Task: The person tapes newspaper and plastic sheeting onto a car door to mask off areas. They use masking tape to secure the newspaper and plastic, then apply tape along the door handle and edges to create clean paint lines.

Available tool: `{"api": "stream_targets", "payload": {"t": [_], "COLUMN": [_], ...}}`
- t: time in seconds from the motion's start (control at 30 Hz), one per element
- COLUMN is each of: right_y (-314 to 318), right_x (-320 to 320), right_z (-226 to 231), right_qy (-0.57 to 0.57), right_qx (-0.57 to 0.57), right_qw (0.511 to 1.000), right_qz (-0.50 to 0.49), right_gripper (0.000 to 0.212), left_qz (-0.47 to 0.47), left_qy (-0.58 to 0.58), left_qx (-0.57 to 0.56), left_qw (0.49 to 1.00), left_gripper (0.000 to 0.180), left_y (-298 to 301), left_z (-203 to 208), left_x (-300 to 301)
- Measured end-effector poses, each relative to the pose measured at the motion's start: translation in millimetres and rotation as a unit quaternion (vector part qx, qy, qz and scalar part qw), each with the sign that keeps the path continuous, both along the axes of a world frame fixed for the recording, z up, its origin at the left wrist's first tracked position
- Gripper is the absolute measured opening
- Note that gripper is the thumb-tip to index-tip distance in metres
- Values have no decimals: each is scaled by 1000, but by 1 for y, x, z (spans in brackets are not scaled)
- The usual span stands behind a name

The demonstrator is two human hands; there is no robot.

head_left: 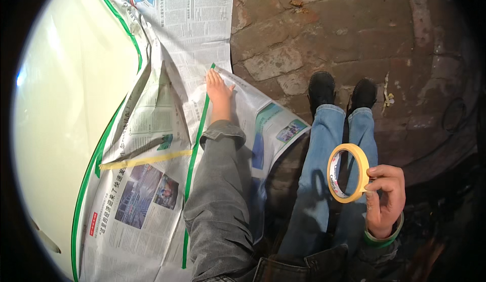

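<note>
My left hand (219, 93) lies flat on newspaper sheets (200, 21), its fingers stretched out beside the top end of a straight green tape strip (195, 153). Between thumb and fingers, my right hand (389, 196) grips a roll of yellow masking tape (362, 173) by its side, above my legs. A green ring (383, 241) circles my right wrist; whether it is a tape roll I cannot tell. A short yellow tape strip (147, 159) crosses the newspaper, left of the green strip.
A glossy cream-white curved panel (71, 89) fills the left, its edge lined with green tape (83, 201). Crumpled newspaper folds (157, 89) rise beside it. My dark shoes (322, 88) stand on a worn brick floor (304, 34). A loose newspaper corner hangs near my leg.
</note>
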State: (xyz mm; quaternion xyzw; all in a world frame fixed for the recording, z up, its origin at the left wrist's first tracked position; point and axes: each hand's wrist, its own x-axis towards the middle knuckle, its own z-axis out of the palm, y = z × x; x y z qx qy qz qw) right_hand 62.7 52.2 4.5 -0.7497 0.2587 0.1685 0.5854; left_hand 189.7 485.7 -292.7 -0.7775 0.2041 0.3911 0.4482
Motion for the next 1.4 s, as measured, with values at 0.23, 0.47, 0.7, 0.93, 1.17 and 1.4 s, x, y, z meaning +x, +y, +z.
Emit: {"api": "stream_targets", "payload": {"t": [0.23, 0.47, 0.7, 0.93, 1.17, 1.4], "right_y": [-3, 1, 0, -8, 11, 58], "right_x": [0, -7, 6, 3, -36, -134], "right_z": [-12, -14, 27, 79, 85, 64], "right_qy": [26, 53, 19, -39, -23, 0], "right_qx": [-18, -10, 5, 35, -12, 4], "right_qw": [999, 998, 998, 994, 1000, 993], "right_qz": [-6, -29, -60, -93, 3, 114], "right_gripper": [13, 12, 10, 8, 10, 10], "left_qz": [-13, -9, -5, 75, 598, 602], "left_qy": [0, -25, -41, 34, 79, -79], "left_qx": [16, 15, -16, -143, -324, -575], "left_qw": [1000, 1000, 999, 986, 729, 548], "left_gripper": [94, 90, 86, 75, 45, 38], "left_y": [-2, -1, -14, -2, -99, -238], "left_z": [-17, -18, 55, 167, 291, 390], "left_x": [7, 4, -18, -123, -273, -311]}}
